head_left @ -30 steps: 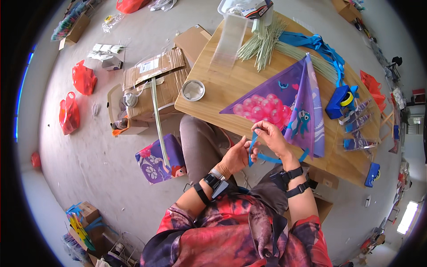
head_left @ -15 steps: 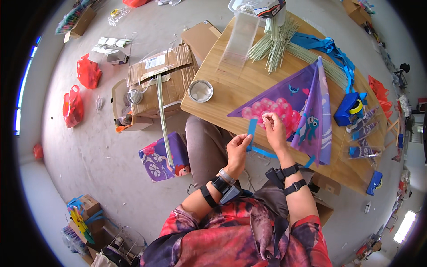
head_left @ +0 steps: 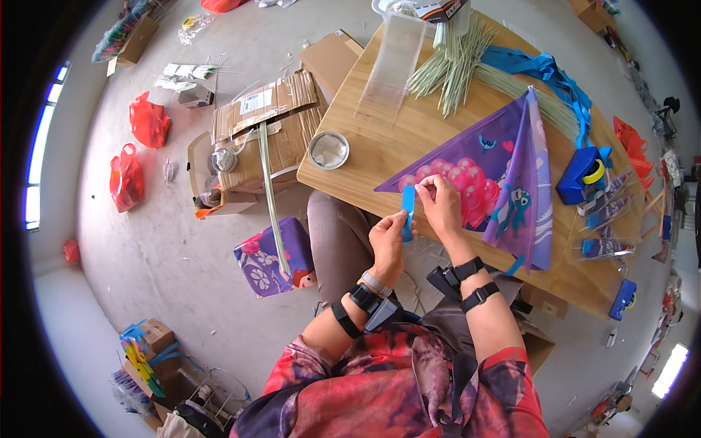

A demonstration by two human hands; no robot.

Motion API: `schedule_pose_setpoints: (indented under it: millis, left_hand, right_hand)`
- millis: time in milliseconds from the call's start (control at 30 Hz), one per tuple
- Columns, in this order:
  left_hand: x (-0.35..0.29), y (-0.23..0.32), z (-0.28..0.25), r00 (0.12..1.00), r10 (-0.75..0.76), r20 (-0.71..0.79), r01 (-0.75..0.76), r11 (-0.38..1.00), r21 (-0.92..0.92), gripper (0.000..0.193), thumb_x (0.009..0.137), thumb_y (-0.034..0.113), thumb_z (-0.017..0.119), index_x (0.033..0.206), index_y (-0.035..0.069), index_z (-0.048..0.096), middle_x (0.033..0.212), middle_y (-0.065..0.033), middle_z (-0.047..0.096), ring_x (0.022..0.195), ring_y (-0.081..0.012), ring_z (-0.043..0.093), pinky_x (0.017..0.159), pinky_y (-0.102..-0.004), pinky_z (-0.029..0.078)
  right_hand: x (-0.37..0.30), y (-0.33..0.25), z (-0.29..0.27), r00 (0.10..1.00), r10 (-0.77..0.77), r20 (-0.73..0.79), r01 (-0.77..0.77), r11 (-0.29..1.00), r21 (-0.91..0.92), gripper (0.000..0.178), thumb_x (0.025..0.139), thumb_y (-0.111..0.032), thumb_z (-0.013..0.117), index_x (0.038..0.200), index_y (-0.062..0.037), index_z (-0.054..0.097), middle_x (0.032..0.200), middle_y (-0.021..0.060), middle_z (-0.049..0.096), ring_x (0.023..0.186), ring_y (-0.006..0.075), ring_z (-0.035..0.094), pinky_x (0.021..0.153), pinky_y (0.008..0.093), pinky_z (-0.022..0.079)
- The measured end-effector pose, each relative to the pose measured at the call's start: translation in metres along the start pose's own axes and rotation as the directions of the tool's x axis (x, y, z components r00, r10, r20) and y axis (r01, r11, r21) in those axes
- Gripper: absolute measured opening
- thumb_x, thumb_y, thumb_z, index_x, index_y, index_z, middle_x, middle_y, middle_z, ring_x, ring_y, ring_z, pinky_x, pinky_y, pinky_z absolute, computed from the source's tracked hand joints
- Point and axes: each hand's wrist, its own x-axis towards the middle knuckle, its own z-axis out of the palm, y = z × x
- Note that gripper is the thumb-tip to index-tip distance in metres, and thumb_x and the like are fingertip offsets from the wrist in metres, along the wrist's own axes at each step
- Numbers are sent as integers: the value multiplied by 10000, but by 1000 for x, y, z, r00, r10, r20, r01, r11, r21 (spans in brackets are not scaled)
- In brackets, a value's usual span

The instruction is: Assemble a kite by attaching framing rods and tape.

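A short blue ribbon strip (head_left: 408, 203) stands upright between my hands, just off the table's near edge. My left hand (head_left: 387, 237) pinches its lower part between thumb and fingers. At the strip's upper end, the fingertips of my right hand (head_left: 440, 206) are closed in a pinch at its edge. Beyond my right hand lies a folded purple fabric piece (head_left: 504, 124) like a kite, printed with pink balloons and a blue-green figure. A small blue tab (head_left: 516, 264) sticks out from its near edge.
The wooden table (head_left: 350, 117) carries a round tin (head_left: 328, 150), bundled pale rods (head_left: 456, 73), blue ribbon (head_left: 537, 67), a blue tape dispenser (head_left: 580, 177) and a clear plastic bin (head_left: 409, 29). Left of it stand a cardboard box (head_left: 266, 142) and a purple printed box (head_left: 274, 266).
The blue strip has shifted slightly left and now stands straighter. My right hand has moved left and up to its top end; my left hand has lowered a little.
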Motion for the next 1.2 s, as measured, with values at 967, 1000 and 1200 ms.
schedule_pose_setpoints:
  millis: [967,1000,1200]
  left_hand:
    - [23,1,1,999,48,1,-48,983,176,488,838,309,864,1189,116,586,962,5,651,742,-75,587,570,-258,448]
    - [22,2,3,999,46,6,-47,983,180,488,838,309,864,1189,116,586,962,5,651,742,-75,587,570,-258,448]
    - [29,-4,1,996,90,-23,-85,980,179,424,856,227,850,1171,54,625,1009,-17,679,808,-103,630,627,-275,491]
  right_hand:
    - [-6,-10,14,995,2,-99,-21,981,-193,266,804,-300,812,907,-161,610,892,8,615,923,243,591,823,428,382]
    - [-6,-9,14,995,-2,-100,-17,981,-192,263,809,-302,809,907,-160,610,894,11,616,925,246,591,823,429,382]
    - [-5,-2,17,989,-35,-142,9,983,-181,222,856,-292,772,916,-155,609,913,15,620,931,248,593,821,429,384]
